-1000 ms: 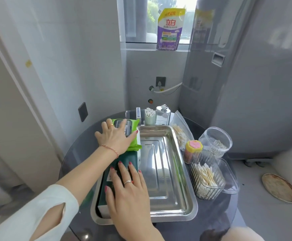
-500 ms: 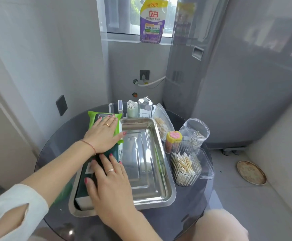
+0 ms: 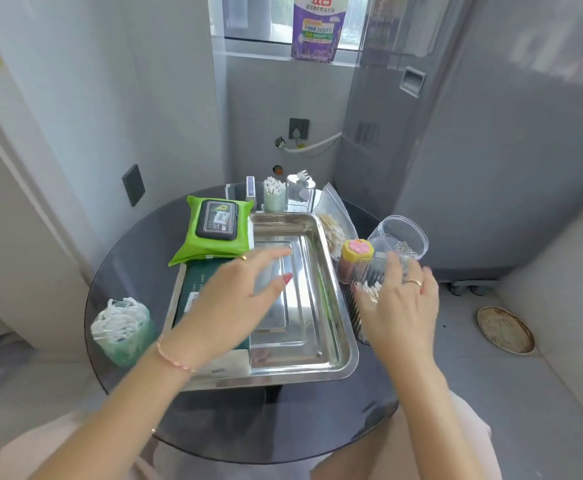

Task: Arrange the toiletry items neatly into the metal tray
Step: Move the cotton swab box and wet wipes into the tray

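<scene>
The metal tray sits in the middle of a round dark glass table. A dark green box lies along the tray's left side. A green wet-wipes pack rests on the box's far end. My left hand hovers over the tray with fingers spread and holds nothing. Just right of the tray, my right hand wraps around a clear ribbed box of cotton swabs, thumb on its left side and fingers over its top.
Right of the tray stand a yellow jar with a pink lid, a clear jar of clips and a bag of swabs. Behind it are a swab cup and a clear dispenser. A floss-pick jar stands left.
My left hand lifted off the wipes pack and moved right over the tray. My right hand left the dark green box and went right onto the cotton swab box.
</scene>
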